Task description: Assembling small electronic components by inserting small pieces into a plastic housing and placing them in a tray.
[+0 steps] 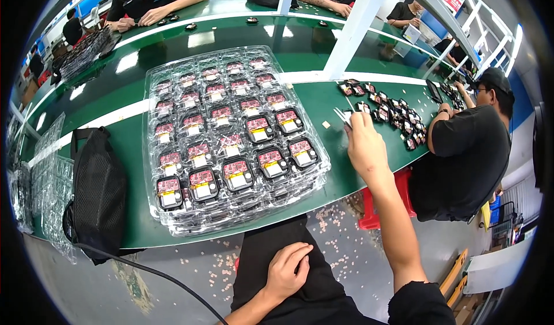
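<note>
My right hand (367, 146) is closed on a pair of tweezers (341, 116), whose tips point up and left above the green table. To its left stands a stack of clear plastic trays (271, 195), with rows of small black-framed devices (238, 174) in the top tray's pockets. Red circuit boards and white-and-yellow parts show inside them. Beyond the tweezers, to the right, lies a loose cluster of similar black devices (384, 111). My left hand (288, 270) rests on my thigh, fingers loosely extended, holding nothing.
A black mesh bag (98, 192) lies left of the trays, beside more empty clear trays (52, 192). A white post (358, 27) rises from the table. On the right a co-worker in black (473, 146) sits close by; others work across the table. Small pale scraps litter the floor.
</note>
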Available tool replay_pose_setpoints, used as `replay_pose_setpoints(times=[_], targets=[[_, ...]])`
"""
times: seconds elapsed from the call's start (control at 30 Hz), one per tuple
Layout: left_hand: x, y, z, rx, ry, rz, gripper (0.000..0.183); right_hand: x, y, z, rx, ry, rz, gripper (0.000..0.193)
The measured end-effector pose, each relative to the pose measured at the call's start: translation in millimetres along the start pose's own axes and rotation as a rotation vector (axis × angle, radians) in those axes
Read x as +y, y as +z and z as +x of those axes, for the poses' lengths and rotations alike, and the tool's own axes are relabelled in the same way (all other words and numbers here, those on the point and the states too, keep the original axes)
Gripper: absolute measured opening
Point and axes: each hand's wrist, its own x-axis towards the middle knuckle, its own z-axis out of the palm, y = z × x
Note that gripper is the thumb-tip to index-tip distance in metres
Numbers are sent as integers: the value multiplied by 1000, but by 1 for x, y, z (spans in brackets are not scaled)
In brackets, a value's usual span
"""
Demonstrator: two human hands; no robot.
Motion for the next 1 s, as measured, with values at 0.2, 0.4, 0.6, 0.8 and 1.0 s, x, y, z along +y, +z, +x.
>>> replay_pose_setpoints(times=[0.2,0.4,0.6,0.8,1.0], targets=[[14,-34,13,-30,-76,-215,23,-29,-66,-112,74,-143,677,24],[33,-68,36,-113,-328,-751,78,-67,-60,-152,-385,-560,651,23],[33,-64,36,-55,-432,-821,70,-75,-34,-154,-379,-602,710,24],[28,-56,27,195,-481,-912,64,-80,-21,-158,-233,-390,770,31],[22,-63,29,250,-434,-842,64,-87,-15,-160,-316,-163,893,36]])
